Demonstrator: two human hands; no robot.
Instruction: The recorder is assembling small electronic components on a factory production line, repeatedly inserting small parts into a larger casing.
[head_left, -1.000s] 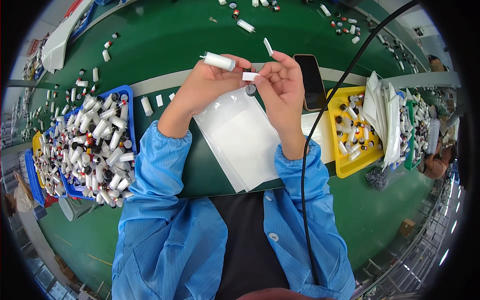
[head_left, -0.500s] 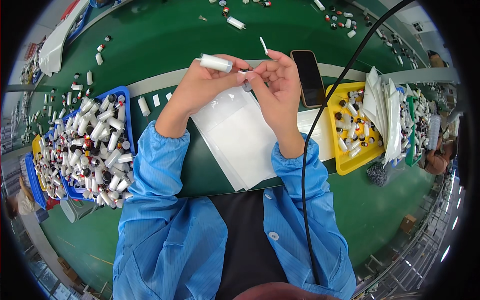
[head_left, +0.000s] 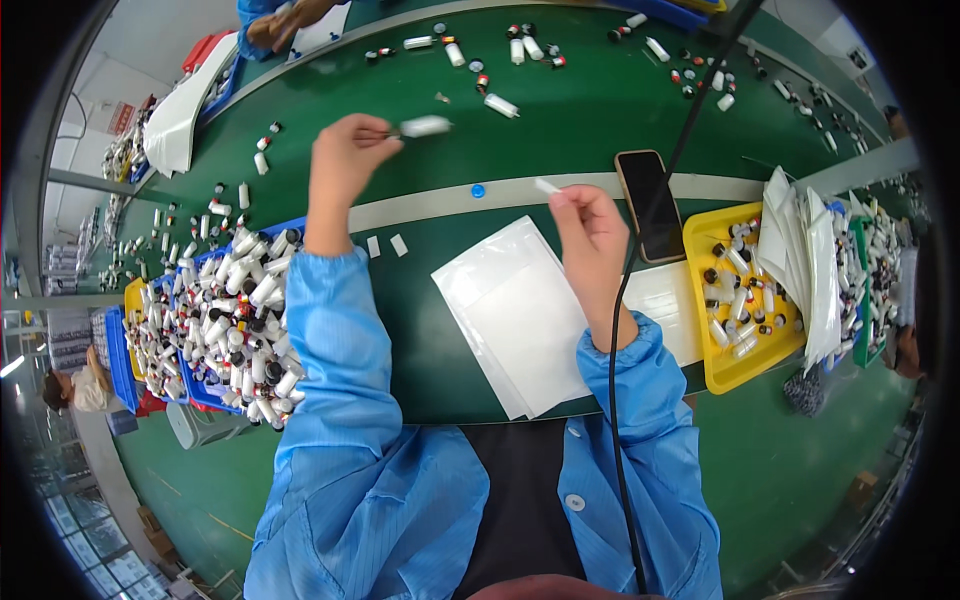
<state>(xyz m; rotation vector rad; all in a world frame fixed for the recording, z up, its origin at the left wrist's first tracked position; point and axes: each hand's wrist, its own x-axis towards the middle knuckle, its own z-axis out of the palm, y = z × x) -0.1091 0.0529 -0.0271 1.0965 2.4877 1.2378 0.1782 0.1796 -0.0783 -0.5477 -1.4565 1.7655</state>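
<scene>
While the left hand [head_left: 345, 160] is stretched out over the green tabletop [head_left: 580, 110], its fingers are pinched around the end of a small white tube [head_left: 424, 126], which lies level in the air and points toward the person's right. The right hand [head_left: 590, 228] is raised near the pale strip that crosses the tabletop, with thumb and forefinger closed on a small white slip [head_left: 546, 186] that sticks up from the fingertips. The two hands are well apart. Below and between them lies a stack of clear plastic bags [head_left: 520, 315], flat on the tabletop and just beside the right wrist. A black phone [head_left: 650, 205] lies just beyond the right hand, next to a yellow tray [head_left: 705, 375] that holds small vials. On the person's left, a blue tray [head_left: 205, 395] is heaped with white tubes and sits close under the left sleeve. More white tubes and caps lie scattered on the far part of the tabletop. A black cable [head_left: 615, 400] runs down across the right forearm.
</scene>
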